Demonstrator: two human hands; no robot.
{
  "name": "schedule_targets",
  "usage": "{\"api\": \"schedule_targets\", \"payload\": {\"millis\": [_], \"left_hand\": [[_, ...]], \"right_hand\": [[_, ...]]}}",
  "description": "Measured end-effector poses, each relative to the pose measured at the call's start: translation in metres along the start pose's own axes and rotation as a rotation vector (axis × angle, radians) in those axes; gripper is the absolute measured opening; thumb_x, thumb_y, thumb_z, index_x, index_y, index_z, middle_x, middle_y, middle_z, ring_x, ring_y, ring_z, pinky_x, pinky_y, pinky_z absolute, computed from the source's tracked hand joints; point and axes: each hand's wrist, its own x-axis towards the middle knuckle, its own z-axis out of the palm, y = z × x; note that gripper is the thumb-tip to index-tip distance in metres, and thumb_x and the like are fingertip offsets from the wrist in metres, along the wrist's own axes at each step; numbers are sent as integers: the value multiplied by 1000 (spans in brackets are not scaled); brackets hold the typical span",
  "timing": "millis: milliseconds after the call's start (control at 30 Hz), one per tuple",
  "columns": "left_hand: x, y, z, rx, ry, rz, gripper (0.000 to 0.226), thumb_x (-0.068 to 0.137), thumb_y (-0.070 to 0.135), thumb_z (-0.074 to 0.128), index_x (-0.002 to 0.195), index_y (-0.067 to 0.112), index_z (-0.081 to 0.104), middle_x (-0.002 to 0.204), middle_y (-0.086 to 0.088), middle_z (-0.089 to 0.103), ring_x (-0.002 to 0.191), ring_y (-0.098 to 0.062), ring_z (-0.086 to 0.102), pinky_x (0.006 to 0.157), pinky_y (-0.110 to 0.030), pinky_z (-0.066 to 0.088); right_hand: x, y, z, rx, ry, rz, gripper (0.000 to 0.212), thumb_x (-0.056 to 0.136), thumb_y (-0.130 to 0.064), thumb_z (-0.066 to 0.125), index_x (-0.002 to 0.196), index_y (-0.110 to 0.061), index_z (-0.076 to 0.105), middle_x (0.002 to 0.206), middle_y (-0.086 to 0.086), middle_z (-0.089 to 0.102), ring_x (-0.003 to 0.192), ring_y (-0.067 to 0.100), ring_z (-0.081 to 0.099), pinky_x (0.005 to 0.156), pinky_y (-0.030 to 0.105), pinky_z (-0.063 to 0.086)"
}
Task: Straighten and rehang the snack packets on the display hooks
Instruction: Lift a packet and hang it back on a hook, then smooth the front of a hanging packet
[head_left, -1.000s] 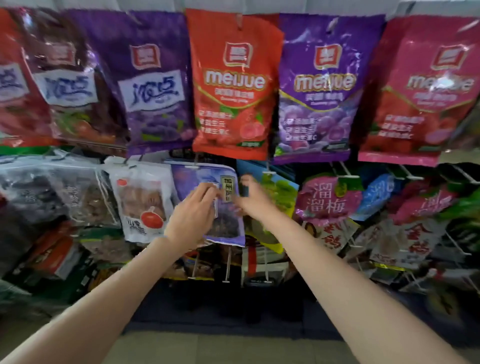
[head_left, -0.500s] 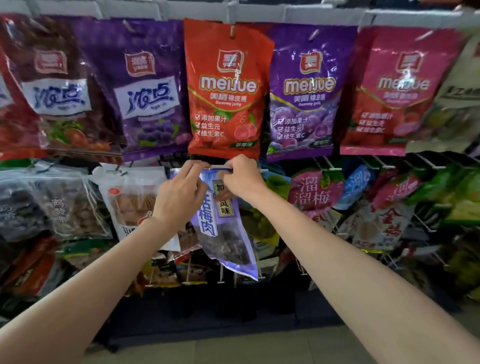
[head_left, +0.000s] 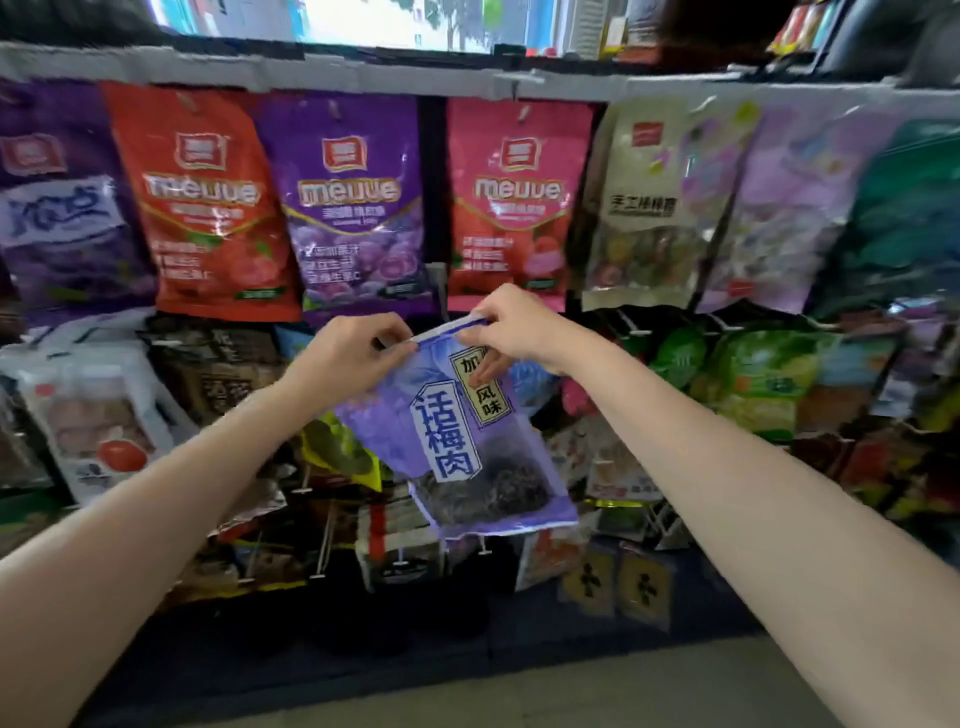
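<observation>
A light purple snack packet (head_left: 457, 441) with blue Chinese lettering and dark dried fruit behind a clear window hangs tilted in front of the display rack, held by its top edge. My left hand (head_left: 353, 353) pinches the top left corner. My right hand (head_left: 514, 327) pinches the top right corner, with fingers over the packet's upper face. The packet is off any hook and its bottom swings to the right. Which hook lies behind it is hidden by the packet and my hands.
A top row of big hanging bags runs across: orange (head_left: 202, 197), purple (head_left: 353, 202), pink (head_left: 514, 197) and a beige bag (head_left: 644, 208). Lower rows hold several smaller packets on white-tipped hooks (head_left: 317, 574). A green packet (head_left: 758, 374) hangs at right. Grey floor (head_left: 519, 691) lies below.
Both hands have lifted the purple packet off its place and brought it up and forward. The view has shifted right and up, so the rack now sits further left.
</observation>
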Motion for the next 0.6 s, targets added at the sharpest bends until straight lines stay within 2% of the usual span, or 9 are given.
{"api": "schedule_targets", "payload": {"millis": [33, 67, 133, 200, 267, 333, 433, 533, 600], "left_hand": [[2, 6, 1, -37, -96, -37, 2, 88, 17, 61, 88, 15, 62, 73, 1, 63, 60, -18, 62, 60, -30, 49], [1, 10, 0, -79, -178, -81, 4, 88, 15, 62, 89, 18, 60, 76, -1, 65, 58, -16, 63, 60, -29, 52], [-7, 11, 0, -196, -272, -176, 8, 88, 11, 60, 88, 19, 60, 78, -8, 67, 54, -13, 64, 54, -23, 53], [-17, 7, -2, -285, -253, -288, 11, 89, 10, 60, 81, 17, 59, 72, -7, 65, 50, -10, 63, 50, -20, 52], [-32, -7, -6, -341, -222, -415, 15, 89, 10, 58, 75, 14, 58, 63, -1, 62, 45, -5, 61, 48, -22, 53], [-49, -32, -16, -334, -194, -504, 16, 89, 9, 59, 72, 9, 58, 59, 1, 60, 43, -1, 58, 53, -26, 54], [-76, -73, -39, -398, -145, -663, 16, 85, 1, 61, 70, 1, 58, 53, -2, 58, 41, 0, 57, 47, -18, 52], [-91, -111, -67, -494, -92, -785, 19, 85, -5, 58, 68, 1, 54, 52, -5, 57, 37, -1, 56, 38, -12, 44], [-92, -137, -83, -561, -53, -828, 17, 86, -4, 58, 71, 3, 54, 53, -6, 61, 40, -3, 59, 38, -13, 45]], "right_hand": [[-5, 2, -7, -34, -13, -21, 17, 93, -5, 52, 76, -1, 51, 73, 27, 63, 70, 36, 70, 74, 52, 56], [-8, 3, -11, -69, -21, -42, 15, 93, -5, 52, 80, 1, 53, 73, 26, 64, 69, 34, 70, 74, 49, 57], [-10, 0, -7, -114, -29, -82, 7, 93, -4, 52, 90, 1, 53, 71, 22, 63, 61, 25, 70, 62, 36, 59], [-7, -5, 6, -143, -33, -105, 11, 93, -4, 52, 102, 3, 53, 76, 22, 61, 60, 25, 69, 55, 29, 57], [2, -10, 26, -143, -53, -111, 26, 92, -5, 53, 115, 9, 52, 87, 25, 63, 65, 32, 69, 58, 32, 57], [15, -15, 53, -118, -77, -104, 32, 92, -6, 56, 119, 10, 51, 100, 30, 63, 66, 32, 70, 61, 34, 59], [40, -31, 104, -75, -89, -79, 20, 89, -6, 60, 103, 8, 58, 107, 27, 61, 64, 29, 71, 62, 37, 60], [70, -52, 153, -30, -65, -37, 13, 83, -7, 67, 80, 4, 61, 104, 28, 65, 79, 39, 68, 76, 54, 54], [89, -64, 178, 62, -54, 23, 15, 83, -5, 66, 75, 6, 59, 98, 34, 64, 79, 43, 67, 77, 56, 53]]}}
